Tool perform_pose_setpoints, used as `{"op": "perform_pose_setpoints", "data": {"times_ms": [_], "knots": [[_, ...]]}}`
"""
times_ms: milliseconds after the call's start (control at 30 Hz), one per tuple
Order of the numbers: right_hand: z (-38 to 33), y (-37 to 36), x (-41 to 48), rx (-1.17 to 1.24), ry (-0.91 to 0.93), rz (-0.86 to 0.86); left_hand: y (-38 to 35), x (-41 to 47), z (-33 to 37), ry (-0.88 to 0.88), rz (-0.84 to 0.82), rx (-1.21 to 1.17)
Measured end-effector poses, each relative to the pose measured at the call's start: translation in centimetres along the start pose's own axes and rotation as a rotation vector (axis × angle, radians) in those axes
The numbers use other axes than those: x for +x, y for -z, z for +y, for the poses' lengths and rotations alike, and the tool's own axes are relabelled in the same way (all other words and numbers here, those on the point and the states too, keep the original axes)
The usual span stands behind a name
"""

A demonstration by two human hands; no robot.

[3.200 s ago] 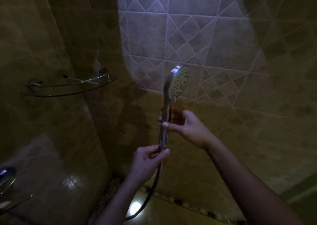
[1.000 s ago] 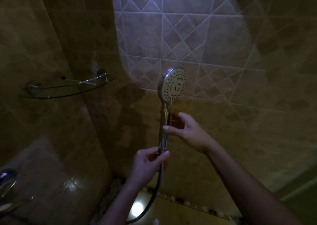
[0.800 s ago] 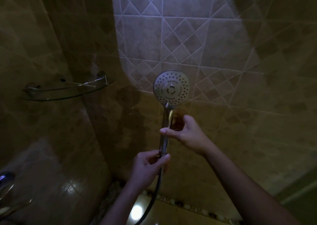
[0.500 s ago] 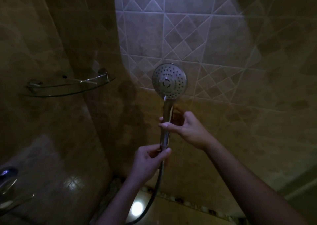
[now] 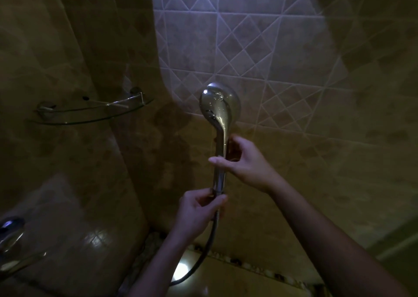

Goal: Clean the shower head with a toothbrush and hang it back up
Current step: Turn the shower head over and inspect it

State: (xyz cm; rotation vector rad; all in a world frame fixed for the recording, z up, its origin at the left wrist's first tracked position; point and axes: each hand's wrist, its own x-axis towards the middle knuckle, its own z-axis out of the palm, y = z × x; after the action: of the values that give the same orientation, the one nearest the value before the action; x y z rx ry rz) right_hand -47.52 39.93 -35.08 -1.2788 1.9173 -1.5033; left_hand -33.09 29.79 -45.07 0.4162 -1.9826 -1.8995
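A chrome shower head point(image 5: 219, 107) stands upright in front of the tiled wall, its shiny wet back turned toward me and its nozzle face hidden. My right hand point(image 5: 243, 163) holds the middle of the handle, thumb across the front and fingers curled behind. My left hand point(image 5: 199, 213) grips the bottom of the handle where the metal hose point(image 5: 204, 253) joins it. The hose hangs down in a curve toward the floor. No toothbrush shows in the dim view.
A glass corner shelf point(image 5: 90, 112) with chrome brackets is fixed to the wall at the left, with a thin item lying on it. A chrome tap fitting point(image 5: 10, 235) sits at the lower left edge. Tiled walls close in on both sides.
The shower head has been turned about its handle: its nozzle face pointed at me half a second ago, and now its chrome back does. Both hands stay on the handle.
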Motion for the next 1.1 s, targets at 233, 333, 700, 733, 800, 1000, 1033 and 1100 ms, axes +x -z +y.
{"op": "perform_pose_setpoints", "data": {"times_ms": [233, 333, 700, 733, 800, 1000, 1033, 1100], "knots": [[0.3, 0.5, -0.1, 0.132, -0.071, -0.041, 0.3, 0.4, -0.2, -0.025, 0.009, 0.026], [0.1, 0.2, 0.1, 0.003, -0.033, 0.012, 0.3, 0.6, -0.2, -0.024, 0.012, 0.016], [0.4, -0.1, -0.1, -0.082, -0.061, 0.048, 0.6, 0.2, 0.4, -0.04, 0.003, 0.036], [0.3, -0.1, -0.1, -0.088, -0.038, 0.037, 0.5, 0.2, 0.4, -0.04, 0.003, 0.03], [0.1, 0.2, -0.2, -0.052, -0.043, -0.015, 0.5, 0.2, 0.3, -0.036, 0.004, 0.007], [0.4, 0.5, -0.4, 0.092, -0.128, -0.012, 0.6, 0.1, -0.1, -0.027, 0.027, 0.008], [0.3, 0.3, -0.4, 0.038, -0.127, 0.016, 0.6, 0.0, -0.2, -0.025, 0.024, 0.005], [0.1, 0.0, -0.4, -0.023, -0.093, 0.03, 0.5, -0.1, -0.3, -0.019, 0.023, -0.001]]}}
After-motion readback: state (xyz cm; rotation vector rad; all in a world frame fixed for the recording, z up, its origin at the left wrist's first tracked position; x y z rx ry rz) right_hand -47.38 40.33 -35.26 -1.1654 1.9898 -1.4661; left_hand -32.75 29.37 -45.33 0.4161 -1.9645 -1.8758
